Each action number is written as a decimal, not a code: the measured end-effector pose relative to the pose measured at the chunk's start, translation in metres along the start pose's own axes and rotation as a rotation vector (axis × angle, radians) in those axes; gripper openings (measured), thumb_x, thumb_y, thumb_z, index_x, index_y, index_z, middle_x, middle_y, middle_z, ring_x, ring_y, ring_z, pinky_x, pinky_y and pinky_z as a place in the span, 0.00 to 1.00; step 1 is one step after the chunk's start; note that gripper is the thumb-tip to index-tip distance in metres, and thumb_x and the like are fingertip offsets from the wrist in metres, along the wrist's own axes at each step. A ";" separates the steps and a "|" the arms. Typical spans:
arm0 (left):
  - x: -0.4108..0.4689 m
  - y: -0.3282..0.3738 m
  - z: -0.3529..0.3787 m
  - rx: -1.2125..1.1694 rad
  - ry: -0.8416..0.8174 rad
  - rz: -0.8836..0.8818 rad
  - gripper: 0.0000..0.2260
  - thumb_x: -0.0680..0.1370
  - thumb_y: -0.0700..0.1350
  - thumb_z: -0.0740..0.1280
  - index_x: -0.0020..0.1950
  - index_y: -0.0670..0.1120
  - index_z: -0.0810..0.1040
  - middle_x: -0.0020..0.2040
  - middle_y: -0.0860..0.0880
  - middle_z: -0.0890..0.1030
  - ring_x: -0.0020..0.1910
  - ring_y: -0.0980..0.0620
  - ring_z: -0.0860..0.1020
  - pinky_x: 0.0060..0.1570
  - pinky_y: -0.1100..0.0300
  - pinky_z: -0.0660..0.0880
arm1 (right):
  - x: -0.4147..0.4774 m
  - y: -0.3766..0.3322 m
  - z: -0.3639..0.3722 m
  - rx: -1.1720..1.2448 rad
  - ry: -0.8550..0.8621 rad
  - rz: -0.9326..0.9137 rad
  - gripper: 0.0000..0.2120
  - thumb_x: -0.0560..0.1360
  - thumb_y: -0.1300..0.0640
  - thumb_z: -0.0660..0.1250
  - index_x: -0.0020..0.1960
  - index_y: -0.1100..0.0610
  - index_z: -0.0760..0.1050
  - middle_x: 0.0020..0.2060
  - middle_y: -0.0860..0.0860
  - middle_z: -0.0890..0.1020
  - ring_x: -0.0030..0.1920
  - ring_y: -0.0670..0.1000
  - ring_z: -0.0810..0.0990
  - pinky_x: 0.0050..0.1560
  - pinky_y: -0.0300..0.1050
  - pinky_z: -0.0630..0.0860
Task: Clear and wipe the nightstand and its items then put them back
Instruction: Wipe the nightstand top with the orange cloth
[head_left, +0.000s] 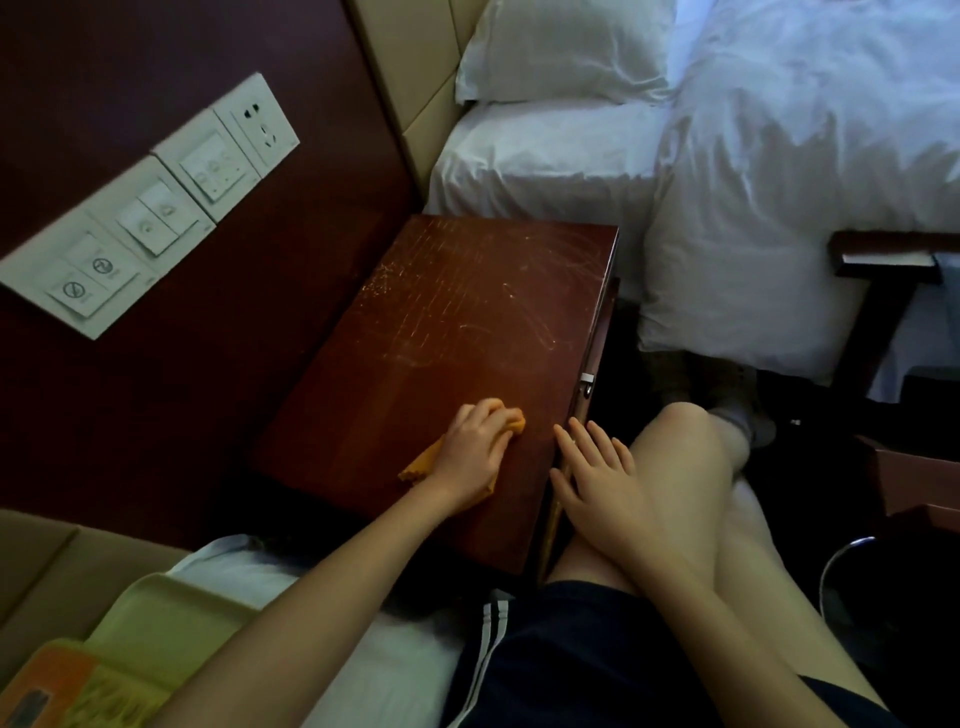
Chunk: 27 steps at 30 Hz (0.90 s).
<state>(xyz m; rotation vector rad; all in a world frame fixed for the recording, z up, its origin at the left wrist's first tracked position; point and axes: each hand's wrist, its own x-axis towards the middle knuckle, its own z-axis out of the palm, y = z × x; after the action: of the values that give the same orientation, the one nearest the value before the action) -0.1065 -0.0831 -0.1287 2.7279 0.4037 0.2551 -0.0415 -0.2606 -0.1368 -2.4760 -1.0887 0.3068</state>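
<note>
My left hand (475, 447) curls round the orange cloth (420, 464) on the nightstand (467, 312) (toward its six o'clock edge). At three o'clock of the cloth, my right hand (597, 478) lies flat, fingers straight.

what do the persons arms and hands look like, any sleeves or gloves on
Both arms are bare as far as the frame shows, with no sleeves in view. The left hand and right hand wear no gloves, and no watch, bracelet or ring shows on either. Beneath the arms are dark shorts with white side stripes.
</note>
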 end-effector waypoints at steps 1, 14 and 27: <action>-0.003 -0.007 -0.002 0.006 0.003 -0.013 0.13 0.79 0.43 0.60 0.62 0.46 0.75 0.60 0.48 0.73 0.57 0.49 0.69 0.56 0.61 0.66 | 0.001 0.000 0.000 0.003 0.000 0.004 0.26 0.81 0.46 0.50 0.76 0.49 0.49 0.76 0.48 0.51 0.75 0.49 0.45 0.71 0.45 0.40; 0.054 0.032 0.020 0.031 0.171 -0.337 0.12 0.80 0.42 0.57 0.62 0.46 0.74 0.62 0.47 0.72 0.58 0.46 0.69 0.57 0.56 0.67 | -0.001 0.002 0.003 0.025 0.045 0.011 0.25 0.80 0.48 0.53 0.75 0.50 0.54 0.75 0.49 0.56 0.75 0.50 0.49 0.72 0.47 0.43; 0.023 -0.015 0.000 0.010 0.151 -0.282 0.12 0.80 0.43 0.58 0.62 0.47 0.75 0.62 0.48 0.73 0.59 0.48 0.68 0.56 0.60 0.64 | 0.001 0.002 0.006 0.037 0.038 0.021 0.25 0.80 0.47 0.52 0.76 0.50 0.52 0.75 0.49 0.54 0.75 0.50 0.47 0.71 0.46 0.41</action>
<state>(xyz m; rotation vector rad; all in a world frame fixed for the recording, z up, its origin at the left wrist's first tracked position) -0.0885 -0.0632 -0.1319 2.6271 0.8243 0.3832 -0.0412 -0.2592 -0.1428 -2.4517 -1.0334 0.2824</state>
